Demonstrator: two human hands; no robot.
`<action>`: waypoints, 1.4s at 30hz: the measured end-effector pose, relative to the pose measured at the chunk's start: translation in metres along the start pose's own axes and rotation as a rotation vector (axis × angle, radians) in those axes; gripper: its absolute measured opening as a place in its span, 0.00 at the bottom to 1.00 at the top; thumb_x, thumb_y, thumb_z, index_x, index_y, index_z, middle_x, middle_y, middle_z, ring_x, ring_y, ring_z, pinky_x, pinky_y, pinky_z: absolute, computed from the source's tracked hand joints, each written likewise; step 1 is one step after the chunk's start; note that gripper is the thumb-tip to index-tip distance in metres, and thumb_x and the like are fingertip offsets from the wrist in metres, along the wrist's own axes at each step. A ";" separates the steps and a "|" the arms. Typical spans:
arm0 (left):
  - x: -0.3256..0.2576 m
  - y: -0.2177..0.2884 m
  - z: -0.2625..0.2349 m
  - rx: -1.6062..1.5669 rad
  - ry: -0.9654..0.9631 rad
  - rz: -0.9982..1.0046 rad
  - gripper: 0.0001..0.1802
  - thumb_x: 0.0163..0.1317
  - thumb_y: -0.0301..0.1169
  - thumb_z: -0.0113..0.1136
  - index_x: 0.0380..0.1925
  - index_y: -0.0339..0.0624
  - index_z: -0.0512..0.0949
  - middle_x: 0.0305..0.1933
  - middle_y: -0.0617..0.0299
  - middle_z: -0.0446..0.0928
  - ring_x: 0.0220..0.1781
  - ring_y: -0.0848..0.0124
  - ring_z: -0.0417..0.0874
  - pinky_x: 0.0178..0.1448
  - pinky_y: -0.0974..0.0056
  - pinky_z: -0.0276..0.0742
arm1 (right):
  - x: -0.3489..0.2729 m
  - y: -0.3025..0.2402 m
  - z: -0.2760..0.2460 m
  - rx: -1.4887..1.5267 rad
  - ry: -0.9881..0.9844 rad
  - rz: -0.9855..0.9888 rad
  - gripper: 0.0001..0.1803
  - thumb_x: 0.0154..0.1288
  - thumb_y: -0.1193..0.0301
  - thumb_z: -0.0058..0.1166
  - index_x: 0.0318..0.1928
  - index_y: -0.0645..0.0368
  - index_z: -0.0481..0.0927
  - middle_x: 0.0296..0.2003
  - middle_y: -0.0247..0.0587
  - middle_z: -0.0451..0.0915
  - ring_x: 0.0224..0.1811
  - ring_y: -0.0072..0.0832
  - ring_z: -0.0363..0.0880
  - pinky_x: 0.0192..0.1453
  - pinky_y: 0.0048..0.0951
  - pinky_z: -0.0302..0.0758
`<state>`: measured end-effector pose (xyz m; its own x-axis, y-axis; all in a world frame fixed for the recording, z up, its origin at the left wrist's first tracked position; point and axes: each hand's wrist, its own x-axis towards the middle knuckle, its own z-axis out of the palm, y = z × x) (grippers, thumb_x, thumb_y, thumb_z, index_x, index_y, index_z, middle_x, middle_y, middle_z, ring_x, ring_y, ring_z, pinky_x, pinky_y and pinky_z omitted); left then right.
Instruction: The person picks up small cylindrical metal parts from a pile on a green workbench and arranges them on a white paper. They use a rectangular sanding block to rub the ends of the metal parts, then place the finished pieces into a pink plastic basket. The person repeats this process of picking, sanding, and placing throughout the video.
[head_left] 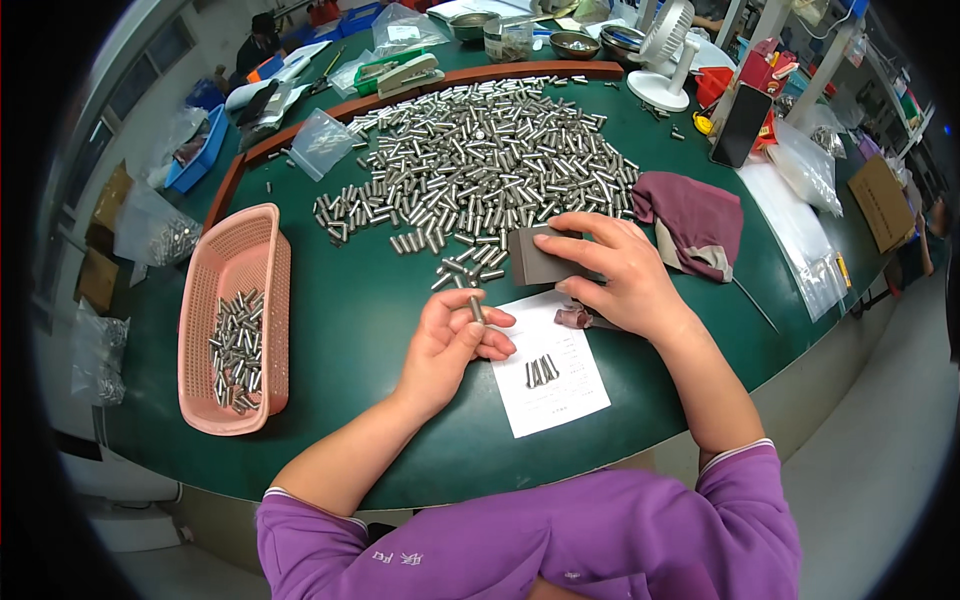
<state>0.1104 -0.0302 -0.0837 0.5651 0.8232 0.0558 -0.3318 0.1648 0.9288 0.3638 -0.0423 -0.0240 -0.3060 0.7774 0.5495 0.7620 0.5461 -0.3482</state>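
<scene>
My left hand [452,340] is closed, pinching a short silvery metal pin [477,308] upright between thumb and fingers. My right hand [625,268] grips a dark grey-brown rectangular block [545,258] from its right side, fingers on top and thumb low. The block sits just right of the pin, apart from it. Below both hands lies a white printed sheet [555,405] with several longer metal pieces [541,372] in a row. Under my right thumb shows a small brownish wrapped thing [573,317]; its kind is unclear. Beyond the hands spreads a large heap of metal pins [480,150].
A pink basket [282,330] with more pins stands at left. At right lie a maroon cloth [695,212], a thin rod [755,305] and plastic bags [795,230]. A phone [742,125] and white fan [664,55] stand behind. A reddish-brown strip [290,132] borders the heap.
</scene>
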 end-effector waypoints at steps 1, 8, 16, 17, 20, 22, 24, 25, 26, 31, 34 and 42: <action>0.000 0.000 -0.001 -0.007 -0.010 0.001 0.17 0.74 0.25 0.46 0.60 0.44 0.60 0.49 0.46 0.77 0.43 0.63 0.84 0.49 0.61 0.83 | 0.002 -0.003 0.000 0.020 0.002 -0.038 0.29 0.46 0.72 0.66 0.54 0.47 0.81 0.54 0.35 0.78 0.55 0.35 0.76 0.57 0.40 0.70; 0.004 0.000 0.001 0.062 -0.061 -0.062 0.17 0.74 0.24 0.44 0.61 0.41 0.58 0.48 0.48 0.77 0.42 0.66 0.85 0.48 0.64 0.84 | 0.012 -0.041 0.025 0.102 0.015 -0.169 0.29 0.45 0.74 0.66 0.54 0.47 0.82 0.53 0.36 0.79 0.55 0.36 0.77 0.58 0.39 0.71; 0.000 -0.002 -0.001 -0.015 -0.091 -0.015 0.18 0.76 0.29 0.43 0.62 0.44 0.57 0.48 0.48 0.76 0.41 0.65 0.84 0.47 0.62 0.82 | 0.006 -0.011 0.002 0.060 -0.006 -0.096 0.31 0.44 0.74 0.67 0.54 0.47 0.82 0.54 0.36 0.79 0.55 0.37 0.77 0.56 0.39 0.71; 0.002 -0.002 -0.001 -0.020 -0.093 -0.019 0.18 0.76 0.28 0.42 0.62 0.44 0.56 0.48 0.48 0.76 0.42 0.64 0.84 0.48 0.62 0.82 | 0.008 -0.017 0.006 0.090 -0.008 -0.124 0.31 0.44 0.74 0.67 0.55 0.47 0.82 0.54 0.36 0.78 0.55 0.36 0.77 0.56 0.39 0.71; 0.004 0.003 0.002 0.071 -0.098 -0.062 0.18 0.76 0.28 0.41 0.63 0.43 0.56 0.48 0.48 0.76 0.41 0.64 0.84 0.47 0.62 0.83 | 0.010 -0.038 0.024 0.144 0.006 -0.151 0.29 0.48 0.71 0.66 0.55 0.47 0.80 0.54 0.35 0.77 0.56 0.34 0.76 0.57 0.40 0.69; 0.001 -0.001 0.000 0.053 -0.096 -0.062 0.18 0.76 0.29 0.41 0.63 0.42 0.55 0.47 0.48 0.76 0.41 0.64 0.84 0.47 0.62 0.83 | 0.011 -0.033 0.022 0.118 -0.012 -0.178 0.29 0.47 0.72 0.65 0.54 0.48 0.80 0.53 0.36 0.78 0.56 0.34 0.76 0.57 0.40 0.70; 0.000 -0.002 -0.002 0.008 -0.096 -0.014 0.19 0.76 0.30 0.42 0.63 0.40 0.55 0.46 0.48 0.76 0.40 0.64 0.84 0.46 0.62 0.82 | 0.010 -0.015 0.010 0.035 -0.036 -0.157 0.27 0.45 0.74 0.66 0.51 0.48 0.82 0.52 0.35 0.78 0.56 0.35 0.76 0.57 0.40 0.70; 0.000 0.003 0.000 0.057 -0.089 -0.009 0.19 0.76 0.33 0.43 0.63 0.42 0.58 0.45 0.50 0.77 0.38 0.65 0.84 0.44 0.63 0.81 | 0.007 -0.003 0.003 -0.083 -0.033 -0.118 0.26 0.45 0.74 0.65 0.50 0.48 0.83 0.52 0.33 0.79 0.56 0.35 0.76 0.58 0.40 0.70; -0.001 0.003 0.001 0.071 -0.106 -0.007 0.19 0.76 0.32 0.43 0.63 0.41 0.58 0.46 0.49 0.77 0.38 0.65 0.84 0.44 0.63 0.81 | 0.002 0.007 0.000 -0.103 -0.040 -0.040 0.26 0.45 0.75 0.65 0.50 0.47 0.82 0.52 0.32 0.78 0.57 0.35 0.75 0.60 0.41 0.69; -0.004 0.002 0.009 0.288 -0.084 0.099 0.20 0.75 0.26 0.44 0.64 0.41 0.58 0.48 0.47 0.78 0.39 0.66 0.84 0.46 0.64 0.81 | -0.008 0.021 0.004 -0.185 -0.041 0.017 0.29 0.45 0.73 0.68 0.53 0.48 0.80 0.56 0.36 0.76 0.64 0.38 0.69 0.68 0.45 0.63; -0.013 0.001 0.007 0.523 -0.041 0.142 0.21 0.70 0.23 0.51 0.61 0.40 0.63 0.49 0.48 0.78 0.40 0.67 0.83 0.49 0.66 0.80 | -0.002 0.000 -0.009 -0.011 -0.039 -0.035 0.26 0.41 0.69 0.71 0.46 0.53 0.81 0.48 0.36 0.78 0.59 0.38 0.72 0.64 0.43 0.64; -0.019 0.021 0.024 1.251 -0.145 0.326 0.20 0.47 0.23 0.70 0.43 0.35 0.79 0.47 0.52 0.73 0.49 0.57 0.77 0.51 0.58 0.76 | -0.017 -0.025 -0.004 0.072 -0.521 -0.111 0.18 0.42 0.63 0.72 0.36 0.51 0.83 0.35 0.32 0.77 0.49 0.33 0.73 0.55 0.37 0.66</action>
<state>0.1107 -0.0557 -0.0566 0.6947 0.6499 0.3083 0.4118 -0.7108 0.5703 0.3524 -0.0703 -0.0217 -0.6389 0.7560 0.1423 0.6738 0.6392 -0.3707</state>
